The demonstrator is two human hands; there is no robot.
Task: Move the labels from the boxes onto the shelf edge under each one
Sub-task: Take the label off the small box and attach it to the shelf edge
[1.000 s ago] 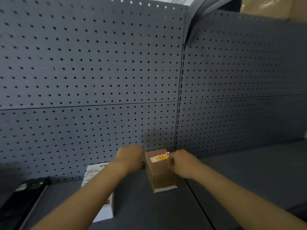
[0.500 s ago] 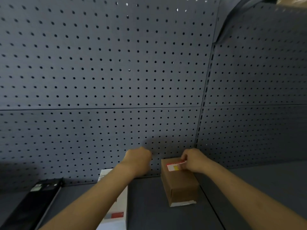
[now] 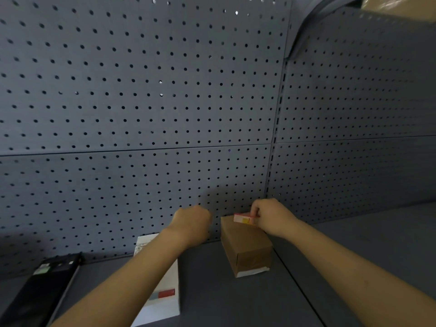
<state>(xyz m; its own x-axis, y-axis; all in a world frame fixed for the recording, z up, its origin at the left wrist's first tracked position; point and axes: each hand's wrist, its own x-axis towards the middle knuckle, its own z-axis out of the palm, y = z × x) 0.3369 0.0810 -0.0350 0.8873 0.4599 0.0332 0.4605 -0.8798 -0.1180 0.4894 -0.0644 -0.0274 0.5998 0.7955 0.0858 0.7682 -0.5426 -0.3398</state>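
A small brown cardboard box (image 3: pixel 247 246) lies on the grey shelf (image 3: pixel 212 291), its far end near the pegboard. A red, white and yellow label (image 3: pixel 244 218) sits at the box's far top edge, and my right hand (image 3: pixel 271 217) pinches its right end. My left hand (image 3: pixel 192 221) hovers curled in a fist just left of the box, holding nothing that I can see. A white box (image 3: pixel 165 296) with a red and grey label (image 3: pixel 165 294) lies under my left forearm.
A grey pegboard wall (image 3: pixel 141 102) backs the shelf, with an upright slotted post (image 3: pixel 277 128) behind the brown box. A black flat box (image 3: pixel 40 289) lies at the far left. The shelf's right section (image 3: pixel 365 244) extends right of a seam.
My right hand moved from the box's side to the label's right end and now pinches it. My left hand drew slightly away from the box. The view shifted left.
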